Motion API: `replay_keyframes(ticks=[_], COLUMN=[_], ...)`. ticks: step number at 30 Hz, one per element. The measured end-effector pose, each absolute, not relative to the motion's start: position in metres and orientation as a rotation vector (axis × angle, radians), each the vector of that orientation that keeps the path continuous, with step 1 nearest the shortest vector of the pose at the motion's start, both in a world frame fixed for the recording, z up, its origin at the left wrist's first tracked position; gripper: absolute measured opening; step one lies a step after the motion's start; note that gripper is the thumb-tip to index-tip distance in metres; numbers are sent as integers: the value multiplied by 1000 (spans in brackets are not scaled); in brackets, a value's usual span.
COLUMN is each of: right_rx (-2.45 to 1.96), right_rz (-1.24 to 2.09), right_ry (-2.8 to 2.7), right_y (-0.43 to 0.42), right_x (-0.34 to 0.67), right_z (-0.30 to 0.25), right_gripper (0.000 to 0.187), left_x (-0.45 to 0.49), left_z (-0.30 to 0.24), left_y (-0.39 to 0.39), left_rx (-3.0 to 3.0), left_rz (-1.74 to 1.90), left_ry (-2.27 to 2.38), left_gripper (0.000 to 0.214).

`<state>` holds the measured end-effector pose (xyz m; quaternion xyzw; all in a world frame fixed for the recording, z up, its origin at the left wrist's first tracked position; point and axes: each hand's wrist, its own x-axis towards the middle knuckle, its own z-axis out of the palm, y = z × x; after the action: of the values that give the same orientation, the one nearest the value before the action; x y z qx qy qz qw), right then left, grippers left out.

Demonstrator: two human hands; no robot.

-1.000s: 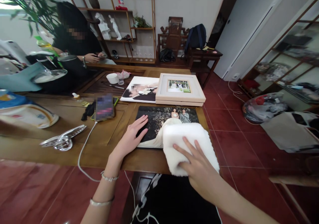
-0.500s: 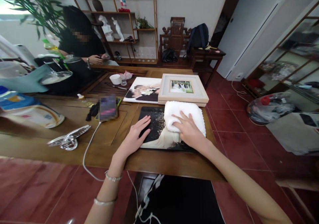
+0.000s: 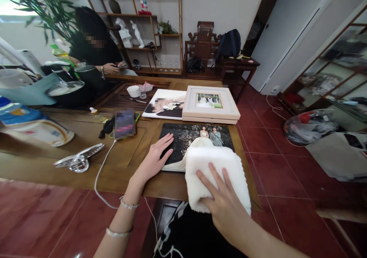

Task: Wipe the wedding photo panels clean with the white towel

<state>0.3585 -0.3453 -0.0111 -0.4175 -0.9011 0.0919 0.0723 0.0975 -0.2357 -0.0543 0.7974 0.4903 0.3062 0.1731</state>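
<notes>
Left hand [image 3: 156,156] is lying flat, fingers spread, on the photo [image 3: 187,139] at the bench [image 3: 126,151] edge. Right hand [image 3: 222,202] is pressing a towel [image 3: 218,164] over its near corner, fingers splayed. A frame [image 3: 210,103] is sitting just behind, phone [image 3: 124,124] left.

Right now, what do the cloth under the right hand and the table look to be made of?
Towel: white, thick, fluffy pile, probably plush microfibre or terry. Table: brown wood with visible grain and panel joints, seemingly a low-sheen varnish. The right hand presses the towel flat.
</notes>
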Motion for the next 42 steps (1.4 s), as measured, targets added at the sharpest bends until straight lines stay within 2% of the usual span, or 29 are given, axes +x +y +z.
replay_keyframes(ticks=[5, 13, 20, 24, 29, 33, 42], right_rx=[-1322, -1355, -1356, -1335, -1244, -1182, -1221], right_rz=[394, 341, 285, 268, 437, 498, 377], right_ry=[-2770, -2775, -2769, -2772, -2827, -2852, -2857], right_y=[-312, -227, -208, -247, -310, -334, -282], right_x=[357, 343, 341, 340, 343, 351, 332], right_z=[5, 9, 7, 3, 4, 4, 11], right_gripper=[54, 68, 68, 62, 48, 44, 55], left_x=[97, 97, 96, 96, 97, 98, 97], left_z=[-55, -55, -56, -55, -52, -51, -53], left_y=[-236, -236, -236, -236, -237, -236, -236], left_rx=[2268, 2246, 2244, 2254, 2264, 2276, 2250], left_rz=[865, 845, 852, 867, 854, 835, 834], left_ry=[1386, 1397, 1389, 1380, 1400, 1406, 1408], left_gripper=[44, 44, 43, 44, 44, 44, 44])
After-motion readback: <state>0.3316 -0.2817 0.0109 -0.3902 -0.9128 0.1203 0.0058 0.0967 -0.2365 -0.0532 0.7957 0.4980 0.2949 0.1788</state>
